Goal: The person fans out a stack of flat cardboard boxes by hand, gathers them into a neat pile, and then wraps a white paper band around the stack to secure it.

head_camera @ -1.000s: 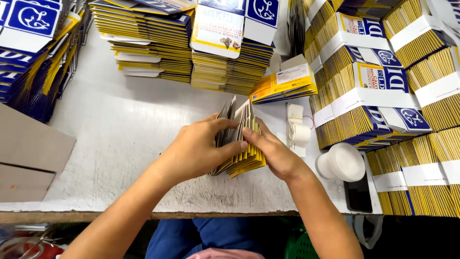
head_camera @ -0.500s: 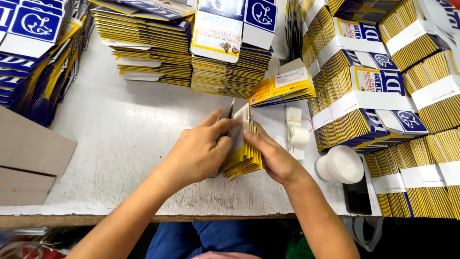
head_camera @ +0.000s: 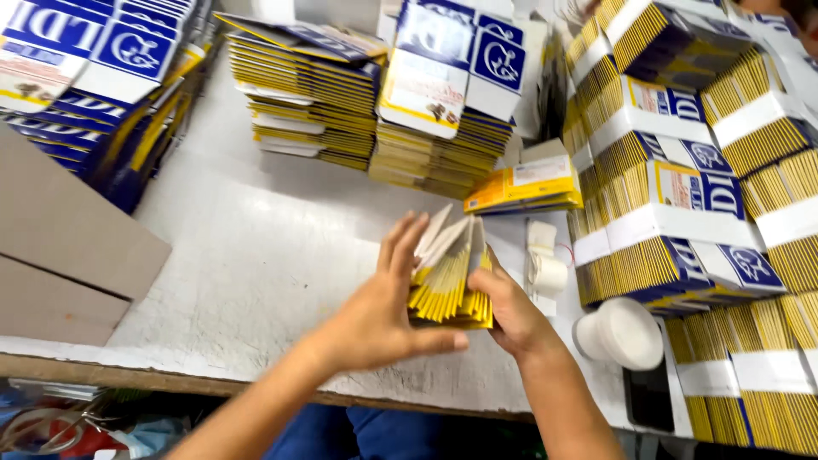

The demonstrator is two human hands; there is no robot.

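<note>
Left hand: the left hand (head_camera: 375,319) cupped the near-left side of a fanned bundle of flat yellow cartons (head_camera: 447,281), fingers spread upward, thumb hooked under its lower edge.
Right hand: the right hand (head_camera: 511,311) grasped the same bundle from its right side, thumb along the right edge.
Bundle position: it stood on edge between the 2 hands, just above the white worktable (head_camera: 256,273), directly ahead of the person.
Long axis: the cartons ran near to far, leaning away, splayed open at the top and pinched together at the bottom.
Nearer hand: both touched it; the left covered more of it.
Beside it: a roll of white tape (head_camera: 545,268) and a round white lid (head_camera: 622,332) lay just right.
Beyond: a small yellow stack (head_camera: 528,183), then banded bundles (head_camera: 665,213) on the right and tall loose stacks (head_camera: 315,111) at the far edge.
</note>
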